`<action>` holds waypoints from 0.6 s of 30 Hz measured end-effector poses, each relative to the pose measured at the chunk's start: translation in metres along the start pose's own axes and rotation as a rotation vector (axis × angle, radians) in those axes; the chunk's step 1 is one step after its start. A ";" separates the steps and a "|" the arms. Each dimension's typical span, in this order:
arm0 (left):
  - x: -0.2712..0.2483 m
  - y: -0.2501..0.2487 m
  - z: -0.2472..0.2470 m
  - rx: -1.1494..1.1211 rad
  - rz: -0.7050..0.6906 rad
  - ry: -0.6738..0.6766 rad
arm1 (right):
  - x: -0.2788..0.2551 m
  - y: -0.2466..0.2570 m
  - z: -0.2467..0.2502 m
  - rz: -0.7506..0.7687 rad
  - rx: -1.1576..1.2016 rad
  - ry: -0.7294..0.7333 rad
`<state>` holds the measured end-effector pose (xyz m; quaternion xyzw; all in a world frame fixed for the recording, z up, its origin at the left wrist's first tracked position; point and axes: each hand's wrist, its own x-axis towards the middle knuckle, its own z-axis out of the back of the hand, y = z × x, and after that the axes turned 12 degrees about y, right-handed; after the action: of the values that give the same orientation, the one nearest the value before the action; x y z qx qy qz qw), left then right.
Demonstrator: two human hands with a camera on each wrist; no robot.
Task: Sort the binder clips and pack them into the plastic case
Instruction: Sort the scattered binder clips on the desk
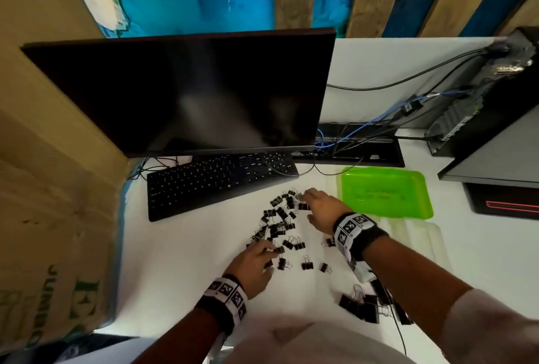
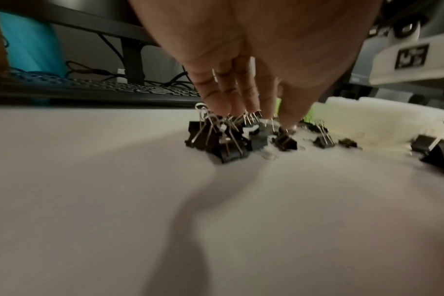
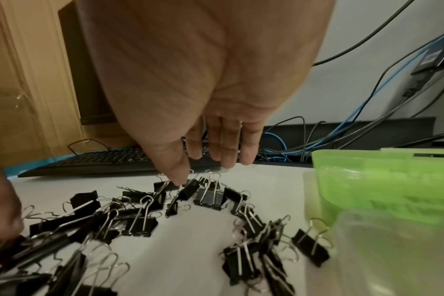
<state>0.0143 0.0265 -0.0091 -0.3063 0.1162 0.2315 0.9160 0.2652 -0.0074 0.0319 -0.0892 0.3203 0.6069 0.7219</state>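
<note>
Several small black binder clips (image 1: 280, 218) lie scattered on the white table (image 1: 180, 261). A cluster of larger black clips (image 1: 364, 309) sits near my right forearm. My left hand (image 1: 267, 257) rests with straight fingers on the near-left clips (image 2: 216, 140); its fingertips (image 2: 223, 108) touch the wire handles. My right hand (image 1: 307, 206) hovers over the far clips (image 3: 208, 196), fingers straight, and the thumb tip (image 3: 178, 178) touches one clip. The plastic case lies open to the right: a green lid (image 1: 385, 191) (image 3: 383, 190) and a clear base (image 1: 417, 244) (image 3: 393, 250).
A black keyboard (image 1: 221, 180) and a dark monitor (image 1: 186, 92) stand behind the clips. Cables (image 1: 350, 142) run to a computer tower (image 1: 495, 118) at the right. A cardboard box (image 1: 52, 188) borders the table on the left.
</note>
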 end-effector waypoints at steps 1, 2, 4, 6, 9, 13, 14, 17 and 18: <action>0.002 0.001 0.005 -0.020 -0.004 -0.020 | 0.005 0.002 0.000 -0.014 0.019 0.017; 0.006 0.003 0.010 -0.048 -0.010 -0.068 | 0.011 0.004 -0.002 -0.027 0.043 0.034; 0.018 0.004 0.024 -0.097 0.021 -0.156 | 0.020 0.008 -0.006 -0.045 0.087 0.044; 0.038 0.006 0.039 -0.170 0.088 -0.206 | 0.029 0.013 -0.009 -0.049 0.139 0.025; 0.068 0.010 0.056 -0.195 0.171 -0.153 | 0.037 0.020 -0.010 -0.020 0.185 0.001; 0.096 0.017 0.058 -0.151 0.190 0.014 | 0.046 0.019 -0.012 -0.006 0.193 -0.028; 0.101 0.019 0.056 -0.146 0.169 0.031 | 0.048 0.017 -0.013 -0.005 0.190 -0.032; 0.108 0.023 0.051 -0.141 0.093 0.048 | 0.050 0.015 -0.016 -0.006 0.153 -0.030; 0.110 0.024 0.050 -0.146 0.075 0.045 | 0.050 0.016 -0.015 -0.006 0.162 -0.031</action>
<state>0.1016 0.1131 -0.0206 -0.3727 0.1312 0.2664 0.8792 0.2479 0.0296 -0.0044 -0.0223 0.3569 0.5781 0.7334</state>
